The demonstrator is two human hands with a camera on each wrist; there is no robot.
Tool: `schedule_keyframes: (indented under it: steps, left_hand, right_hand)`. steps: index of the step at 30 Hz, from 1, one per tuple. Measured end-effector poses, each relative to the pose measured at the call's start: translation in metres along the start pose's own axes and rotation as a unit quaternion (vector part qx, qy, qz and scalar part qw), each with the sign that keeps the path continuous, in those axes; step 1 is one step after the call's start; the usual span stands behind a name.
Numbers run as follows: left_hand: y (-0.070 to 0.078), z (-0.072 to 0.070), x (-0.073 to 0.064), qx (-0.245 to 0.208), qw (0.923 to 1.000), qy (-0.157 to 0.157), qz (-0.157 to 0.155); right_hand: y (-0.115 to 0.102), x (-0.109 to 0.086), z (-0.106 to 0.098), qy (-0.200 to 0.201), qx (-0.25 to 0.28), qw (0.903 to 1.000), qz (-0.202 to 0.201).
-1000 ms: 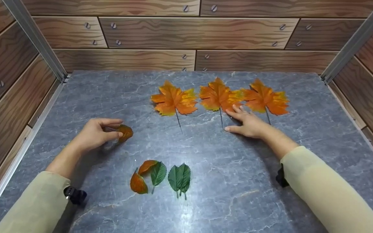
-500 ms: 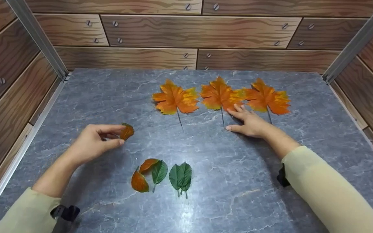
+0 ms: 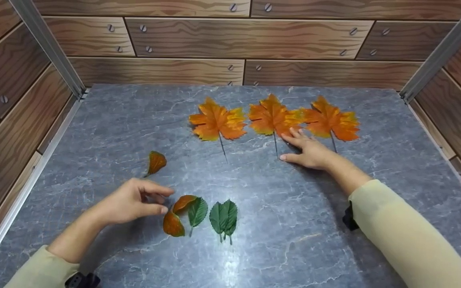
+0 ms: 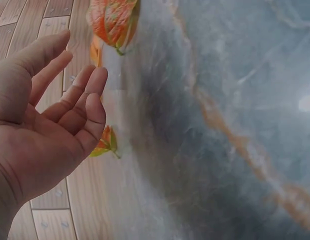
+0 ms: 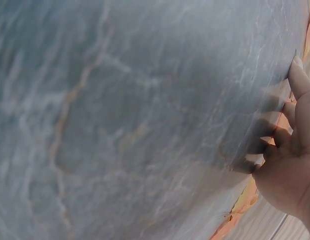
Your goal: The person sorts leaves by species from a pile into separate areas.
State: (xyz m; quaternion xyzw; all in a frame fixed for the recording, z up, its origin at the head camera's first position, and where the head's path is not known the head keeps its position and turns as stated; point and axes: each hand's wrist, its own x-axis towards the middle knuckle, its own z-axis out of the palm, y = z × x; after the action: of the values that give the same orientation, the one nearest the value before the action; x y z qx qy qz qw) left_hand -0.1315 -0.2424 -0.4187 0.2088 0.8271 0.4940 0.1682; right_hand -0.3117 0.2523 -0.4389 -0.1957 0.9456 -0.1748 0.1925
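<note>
My left hand (image 3: 132,202) hovers with parted, loosely bent fingers beside two small orange-brown leaves; its thumb tip is close to the lower leaf (image 3: 173,225), and the upper leaf (image 3: 183,203) curls just beyond. The palm holds nothing in the left wrist view. A third orange-brown leaf (image 3: 157,162) lies on the table beyond this hand, its stem toward me. My right hand (image 3: 306,151) rests with fingers spread, fingertips at the lower edge of the middle orange maple leaf (image 3: 271,117). The right maple leaf (image 3: 328,119) lies just past those fingers.
A green leaf (image 3: 197,212) lies against the upper orange-brown leaf, and a small cluster of green leaves (image 3: 223,218) sits to its right. The left maple leaf (image 3: 217,121) is at the back. Wood-patterned walls (image 3: 230,38) enclose the grey marbled table (image 3: 278,256).
My left hand let go of the small orange-brown leaf, leaving it on the table, and moved toward me and right to the other small leaves. My right hand stayed in place.
</note>
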Motion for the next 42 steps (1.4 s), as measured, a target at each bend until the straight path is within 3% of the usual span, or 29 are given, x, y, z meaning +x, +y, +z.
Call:
schedule_keyframes:
  steps: [11,26,34,42]
  left_hand:
    - [-0.008,0.005,-0.003,-0.010,0.9991,-0.040,0.012]
    - [-0.013,0.009,-0.001,0.029,0.9981,-0.044,0.033]
    - [-0.012,0.019,-0.005,0.043,0.9988,-0.008,0.023]
    - [-0.008,0.034,-0.013,0.093,0.9944,0.049,0.008]
  right_hand:
    - [-0.003,0.000,0.002,0.006,0.007,0.9999,-0.013]
    - [-0.002,0.000,0.001,0.000,0.005,1.0000,0.000]
    - [-0.002,-0.001,0.001,0.003,0.007,1.0000,-0.004]
    - [-0.001,-0.001,0.000,0.005,0.013,0.9998,-0.012]
